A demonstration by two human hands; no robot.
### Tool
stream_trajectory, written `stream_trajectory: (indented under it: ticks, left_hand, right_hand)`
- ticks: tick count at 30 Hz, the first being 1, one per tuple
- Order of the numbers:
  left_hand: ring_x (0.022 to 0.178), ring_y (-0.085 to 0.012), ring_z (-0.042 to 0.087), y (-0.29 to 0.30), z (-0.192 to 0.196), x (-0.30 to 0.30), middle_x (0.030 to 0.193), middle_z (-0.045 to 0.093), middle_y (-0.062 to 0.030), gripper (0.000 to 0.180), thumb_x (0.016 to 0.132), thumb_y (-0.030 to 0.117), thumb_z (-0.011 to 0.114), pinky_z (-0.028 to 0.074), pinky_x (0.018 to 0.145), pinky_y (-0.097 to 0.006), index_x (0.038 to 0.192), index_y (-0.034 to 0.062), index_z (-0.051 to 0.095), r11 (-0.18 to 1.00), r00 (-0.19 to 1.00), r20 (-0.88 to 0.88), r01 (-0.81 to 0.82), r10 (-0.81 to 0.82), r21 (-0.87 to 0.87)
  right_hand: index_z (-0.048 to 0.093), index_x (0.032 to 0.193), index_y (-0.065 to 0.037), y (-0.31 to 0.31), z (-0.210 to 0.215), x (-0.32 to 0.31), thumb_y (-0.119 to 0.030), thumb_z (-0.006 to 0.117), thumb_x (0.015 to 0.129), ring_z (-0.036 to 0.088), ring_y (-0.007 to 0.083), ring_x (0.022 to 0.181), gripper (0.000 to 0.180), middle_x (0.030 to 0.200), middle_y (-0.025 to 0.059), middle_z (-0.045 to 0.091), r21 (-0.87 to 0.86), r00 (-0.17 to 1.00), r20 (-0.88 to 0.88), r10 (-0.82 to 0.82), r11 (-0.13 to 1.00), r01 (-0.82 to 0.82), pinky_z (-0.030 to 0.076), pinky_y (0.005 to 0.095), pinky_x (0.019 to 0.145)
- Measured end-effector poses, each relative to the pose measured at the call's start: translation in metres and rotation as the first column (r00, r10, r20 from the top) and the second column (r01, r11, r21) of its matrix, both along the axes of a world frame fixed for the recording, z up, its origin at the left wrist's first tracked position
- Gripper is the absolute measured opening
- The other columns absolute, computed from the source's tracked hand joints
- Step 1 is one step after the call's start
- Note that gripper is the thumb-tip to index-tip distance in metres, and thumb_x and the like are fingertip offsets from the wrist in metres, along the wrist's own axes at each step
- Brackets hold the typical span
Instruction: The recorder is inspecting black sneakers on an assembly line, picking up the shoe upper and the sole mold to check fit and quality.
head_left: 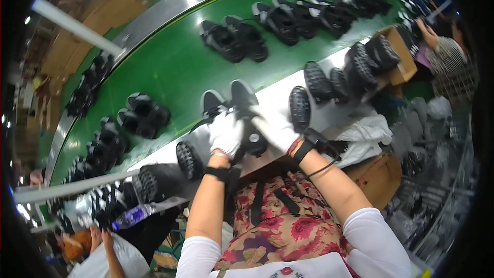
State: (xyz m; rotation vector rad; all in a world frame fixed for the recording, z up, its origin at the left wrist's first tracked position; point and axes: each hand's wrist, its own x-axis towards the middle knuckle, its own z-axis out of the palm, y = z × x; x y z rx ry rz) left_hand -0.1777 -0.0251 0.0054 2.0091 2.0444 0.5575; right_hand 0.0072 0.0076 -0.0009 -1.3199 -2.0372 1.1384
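A pair of black shoes with grey toes stands in front of me on the pale ledge, toes pointing away. My left hand (226, 132), in a white glove, closes over the left shoe (211, 102) near its opening. My right hand (277, 131), also white-gloved, grips the side of the right shoe (243, 93). A pale round mark shows at that shoe's heel end. The gloves hide much of both shoes, and motion smears the fingertips. Just right of my right hand, a dark shoe (300, 108) shows its treaded sole. Another treaded shoe (189, 160) lies left of my left wrist.
Beyond the ledge runs a green conveyor belt (170, 67) carrying pairs of black shoes (234, 38). More shoes and an open cardboard box (401, 55) are on the right. White crumpled cloth (363, 136) lies by my right forearm. Other people's hands (426, 35) appear right and lower left, near a bottle (134, 216).
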Motion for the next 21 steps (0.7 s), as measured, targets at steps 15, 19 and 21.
stream_trajectory:
  ticks: [15, 19, 21]
  left_hand:
    - [0.100, -0.0366, 0.065, -0.012, -0.014, -0.022, 0.114, 0.066, -0.0163, 0.034, 0.092, 0.036, 0.066, 0.052, 0.084, -0.047, 0.114, 0.0096, 0.067, 0.998, 0.998, -0.011, -0.064, 0.064, 0.029]
    - [0.109, -0.0363, 0.063, -0.022, 0.004, -0.014, 0.124, 0.063, -0.0168, 0.038, 0.091, 0.037, 0.067, 0.050, 0.090, -0.048, 0.117, 0.0098, 0.067, 0.991, 1.000, -0.021, 0.000, 0.003, 0.132]
    - [0.120, -0.0379, 0.057, -0.029, 0.020, -0.010, 0.131, 0.059, -0.0196, 0.043, 0.089, 0.039, 0.069, 0.047, 0.097, -0.047, 0.121, 0.0104, 0.066, 0.998, 0.998, -0.044, -0.052, 0.053, 0.036]
  right_hand:
    - [0.064, 0.114, -0.016, -0.039, 0.030, 0.135, -0.018, 0.072, 0.079, 0.061, 0.0353, 0.100, 0.036, 0.110, 0.0136, 0.063, 0.442, 0.931, 0.300, -0.209, 0.895, 0.058, 0.053, 0.0440, 0.088]
    - [0.063, 0.123, -0.016, -0.025, 0.013, 0.106, -0.019, 0.074, 0.077, 0.055, 0.0391, 0.114, 0.048, 0.124, 0.0173, 0.057, 0.305, 0.872, 0.467, -0.148, 0.952, -0.001, 0.049, 0.0470, 0.096]
    - [0.062, 0.125, -0.016, -0.020, 0.016, 0.097, -0.020, 0.074, 0.078, 0.055, 0.0384, 0.116, 0.049, 0.128, 0.0170, 0.056, 0.177, 0.854, 0.503, -0.129, 0.983, 0.044, 0.048, 0.0462, 0.097]
